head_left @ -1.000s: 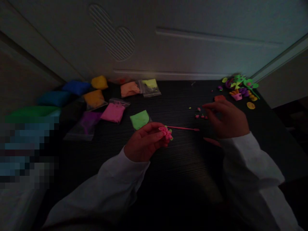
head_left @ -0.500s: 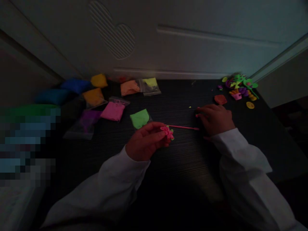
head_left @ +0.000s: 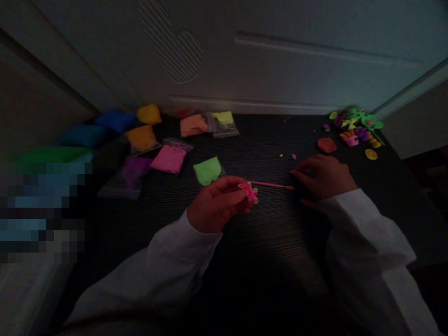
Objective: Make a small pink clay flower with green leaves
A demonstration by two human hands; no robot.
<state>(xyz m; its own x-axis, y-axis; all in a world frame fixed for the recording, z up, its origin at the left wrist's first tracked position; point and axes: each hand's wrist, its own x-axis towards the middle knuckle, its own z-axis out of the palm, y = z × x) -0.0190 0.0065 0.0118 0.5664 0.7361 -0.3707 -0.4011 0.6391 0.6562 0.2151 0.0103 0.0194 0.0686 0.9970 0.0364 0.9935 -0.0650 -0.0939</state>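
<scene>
My left hand (head_left: pixel 220 203) is closed around a small pink clay flower (head_left: pixel 249 192) with green bits along its edge. My right hand (head_left: pixel 325 176) hovers low over the dark table, thumb and fingertips pinched on a tiny pink piece of clay (head_left: pixel 293 171). Just beyond those fingertips lies a small pink and green clay piece (head_left: pixel 293 157), beside a yellowish crumb (head_left: pixel 281 155). Between the hands stretches a thin pink modelling tool (head_left: pixel 271 185); its left end is hidden behind my left hand. A second pink tool (head_left: pixel 311 204) shows partly under my right wrist.
Bags of coloured clay lie at the left and back, among them a pink bag (head_left: pixel 170 157) and a light green bag (head_left: pixel 207 171) close to my left hand. Finished-looking clay pieces (head_left: pixel 357 123) cluster at the back right, near a flat red lump (head_left: pixel 326 144). A white panel (head_left: pixel 297 79) stands behind the table.
My right hand has drawn back slightly toward me, uncovering the pink and green piece on the table. The left hand keeps its hold on the flower. The whole view has shifted a little.
</scene>
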